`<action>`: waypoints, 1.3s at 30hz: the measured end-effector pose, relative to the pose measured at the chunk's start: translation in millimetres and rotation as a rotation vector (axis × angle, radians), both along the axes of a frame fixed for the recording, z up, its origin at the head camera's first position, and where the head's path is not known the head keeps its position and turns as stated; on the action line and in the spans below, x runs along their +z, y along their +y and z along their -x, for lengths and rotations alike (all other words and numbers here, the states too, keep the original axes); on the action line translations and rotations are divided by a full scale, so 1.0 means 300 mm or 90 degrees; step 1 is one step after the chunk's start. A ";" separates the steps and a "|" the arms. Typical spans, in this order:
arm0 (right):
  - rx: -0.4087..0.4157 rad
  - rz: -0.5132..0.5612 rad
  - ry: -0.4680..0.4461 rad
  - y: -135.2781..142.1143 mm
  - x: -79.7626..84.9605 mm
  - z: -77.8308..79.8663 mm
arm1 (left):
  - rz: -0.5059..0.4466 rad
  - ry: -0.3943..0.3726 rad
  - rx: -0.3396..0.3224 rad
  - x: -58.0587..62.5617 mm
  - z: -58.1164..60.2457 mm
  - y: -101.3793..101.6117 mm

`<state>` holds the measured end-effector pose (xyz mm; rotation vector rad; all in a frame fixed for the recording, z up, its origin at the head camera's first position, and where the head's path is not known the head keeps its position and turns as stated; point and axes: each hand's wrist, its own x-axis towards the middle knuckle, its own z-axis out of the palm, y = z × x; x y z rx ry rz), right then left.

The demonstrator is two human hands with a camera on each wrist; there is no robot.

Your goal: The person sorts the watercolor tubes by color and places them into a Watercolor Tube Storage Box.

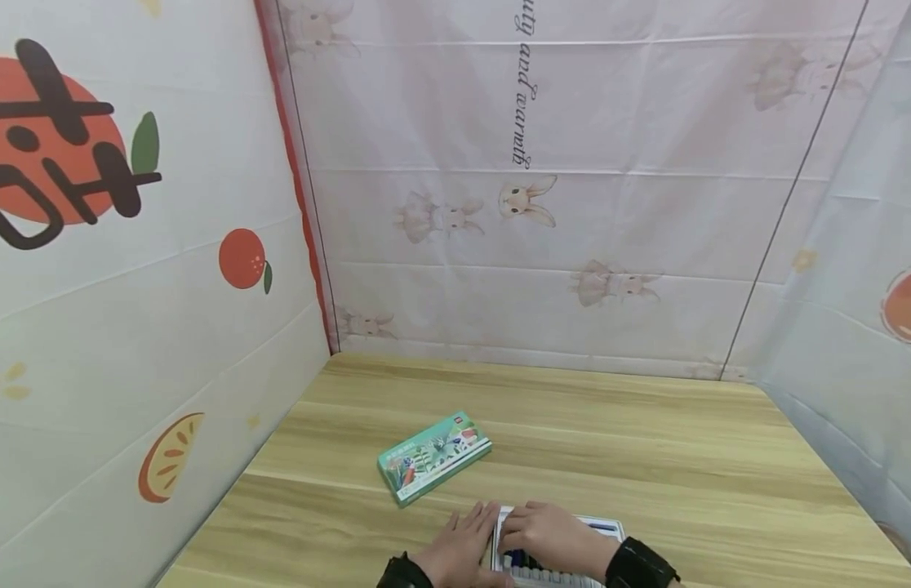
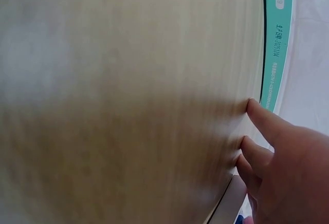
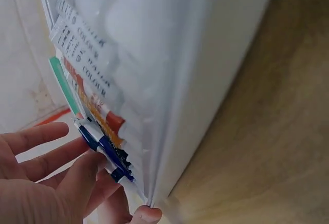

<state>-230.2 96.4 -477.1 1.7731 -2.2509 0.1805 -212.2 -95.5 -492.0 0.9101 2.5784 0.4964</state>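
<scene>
A white tray [image 1: 494,549] of paint tubes lies at the front of the table. My left hand [image 1: 459,549] rests by its left side, fingers straight; in the left wrist view those fingertips touch the wood. The left thumb is at the tray's corner in the right wrist view. Reaching over the tray, my right hand [image 1: 549,535] has its fingers bent down into it. In the right wrist view, thumb and fingers pinch a blue-and-white paint tube [image 3: 105,144] at the row's end. White tubes [image 3: 85,41] printed "COLOUR", plus orange ones, lie along the row.
Behind the tray, a flat green printed box [image 1: 435,457] lies at an angle on the wood-grain table [image 1: 646,433]. Its green side [image 2: 277,39] shows past the left fingers. Printed white curtains [image 1: 455,122] enclose the back and both sides.
</scene>
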 end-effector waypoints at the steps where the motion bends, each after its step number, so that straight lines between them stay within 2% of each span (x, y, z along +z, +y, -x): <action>1: -0.005 0.003 -0.005 0.002 0.003 -0.002 | -0.001 -0.002 0.002 0.000 0.000 0.000; 8: -0.058 0.043 -0.070 0.017 0.040 -0.024 | -0.015 -0.003 0.006 0.003 -0.002 -0.001; 19: -0.132 -0.001 -0.108 0.018 0.038 -0.068 | -0.003 0.028 0.015 0.013 -0.012 0.005; 24: -0.161 -0.023 -0.068 0.001 0.042 -0.064 | -0.009 0.020 0.014 0.010 -0.013 0.010; 27: -0.150 -0.035 -0.039 -0.002 0.037 -0.058 | -0.010 0.021 0.003 0.007 -0.012 0.012; 32: -0.129 -0.050 -0.023 0.005 0.033 -0.051 | -0.007 0.027 -0.014 0.008 -0.017 0.006; 39: -0.110 -0.045 0.010 0.010 0.053 -0.033 | -0.008 0.022 0.004 0.015 -0.015 0.003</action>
